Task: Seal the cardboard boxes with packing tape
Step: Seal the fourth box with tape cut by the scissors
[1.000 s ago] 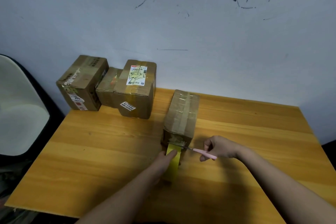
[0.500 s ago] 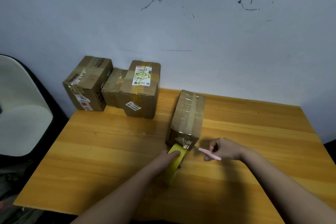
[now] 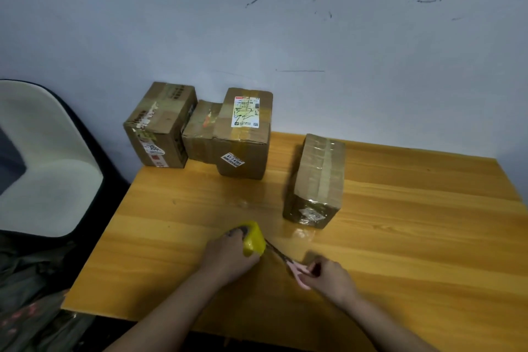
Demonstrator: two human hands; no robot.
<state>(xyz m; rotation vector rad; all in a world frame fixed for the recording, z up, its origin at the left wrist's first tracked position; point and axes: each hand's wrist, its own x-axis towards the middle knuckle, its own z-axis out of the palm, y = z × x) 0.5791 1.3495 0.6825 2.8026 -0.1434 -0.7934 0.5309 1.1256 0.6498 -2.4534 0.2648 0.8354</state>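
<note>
The yellow tape roll (image 3: 253, 240) is gripped in the curled fingers of the left hand (image 3: 228, 257), low over the worktop (image 3: 400, 237). The pink-handled scissors (image 3: 288, 261) are held by the right hand (image 3: 328, 277), blades pointing toward the roll. The taped box (image 3: 315, 180) lies beyond and to the right, apart from both hands, its long axis running away toward the wall; the right hand is judged nearer. Three more boxes (image 3: 200, 128) stand at the far left, clear of the way.
</note>
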